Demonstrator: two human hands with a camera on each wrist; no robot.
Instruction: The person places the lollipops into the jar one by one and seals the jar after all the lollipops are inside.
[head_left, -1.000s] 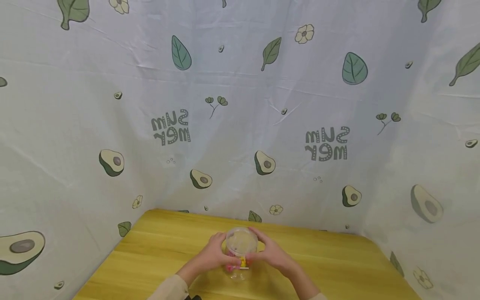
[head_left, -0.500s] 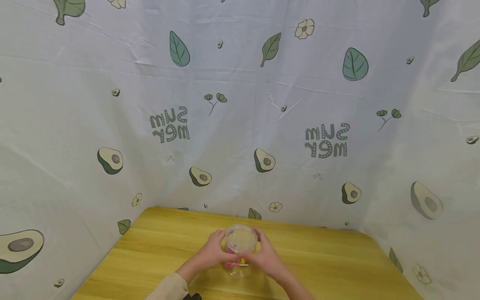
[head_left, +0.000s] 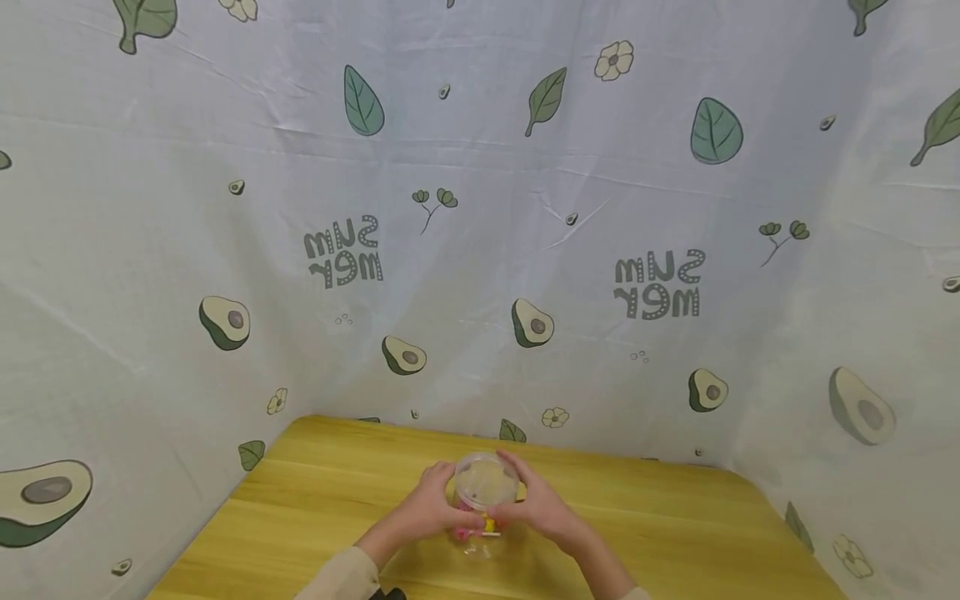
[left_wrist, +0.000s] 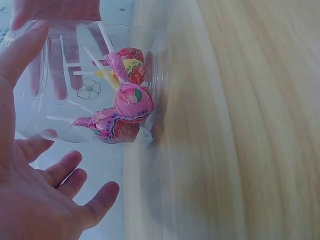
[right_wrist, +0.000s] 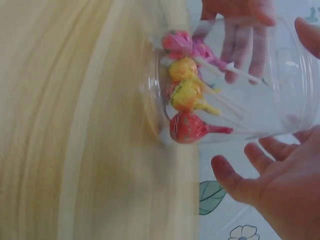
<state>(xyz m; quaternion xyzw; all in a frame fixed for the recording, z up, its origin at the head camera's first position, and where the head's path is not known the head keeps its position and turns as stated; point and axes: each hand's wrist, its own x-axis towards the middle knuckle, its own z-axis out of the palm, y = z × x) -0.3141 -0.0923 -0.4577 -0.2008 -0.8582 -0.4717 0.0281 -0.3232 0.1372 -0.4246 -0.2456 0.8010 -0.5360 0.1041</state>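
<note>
A clear plastic jar (head_left: 477, 547) stands upright on the wooden table, with a round clear lid (head_left: 486, 480) on top. Inside lie several wrapped lollipops, pink ones (left_wrist: 134, 102) and yellow ones (right_wrist: 186, 95) among them, heads at the bottom and white sticks slanting up. My left hand (head_left: 433, 505) grips the jar's upper part from the left, thumb in front; in the left wrist view its other fingers (left_wrist: 102, 200) spread off the wall. From the right, my right hand (head_left: 546, 508) holds the lid's rim between thumb and fingers. Its lower fingers (right_wrist: 225, 172) stand apart from the jar.
The yellow wood-grain table (head_left: 652, 525) extends to both sides of the jar. Behind it and along the sides hangs a white cloth (head_left: 465, 283) printed with avocados, leaves and flowers. A small dark object (head_left: 392, 594) shows by the left sleeve (head_left: 343, 575).
Half a second ago my right hand was turned around the lid with its thumb further left; now it has swung back to the right. The left hand and jar stay nearly in place.
</note>
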